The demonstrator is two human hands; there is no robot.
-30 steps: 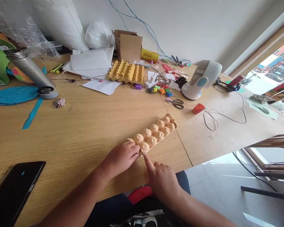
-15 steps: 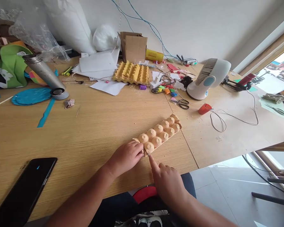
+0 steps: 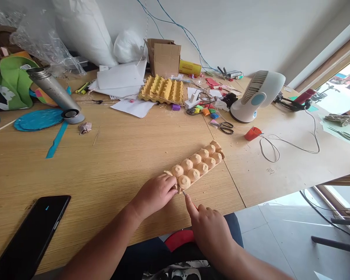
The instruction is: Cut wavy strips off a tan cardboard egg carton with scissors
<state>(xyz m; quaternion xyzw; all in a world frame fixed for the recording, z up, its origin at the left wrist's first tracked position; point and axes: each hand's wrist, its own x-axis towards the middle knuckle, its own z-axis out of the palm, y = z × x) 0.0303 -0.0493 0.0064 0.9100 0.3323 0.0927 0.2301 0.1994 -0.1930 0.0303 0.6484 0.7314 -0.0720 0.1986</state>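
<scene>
A tan egg carton (image 3: 194,174), bumps upward in two rows, lies slanted on the wooden table. My left hand (image 3: 160,190) grips its near left end, fingers curled over the edge. In my right hand (image 3: 211,225) is a craft knife (image 3: 184,192); its thin blade touches the carton's near edge beside the left fingertips. My right index finger is stretched along the top of the knife. An orange-red bit of the handle shows by that finger, while the rest is hidden in the palm.
Black scissors (image 3: 224,126), a red cup (image 3: 253,133) and a white fan (image 3: 258,97) stand or lie beyond the carton to the right. A yellow egg tray (image 3: 162,91) sits at the back. To the left are a phone (image 3: 32,233) and a metal flask (image 3: 54,91).
My right hand has drawn back slightly toward me and to the right with the knife, so more of the blade and handle shows. My left hand stays on the carton.
</scene>
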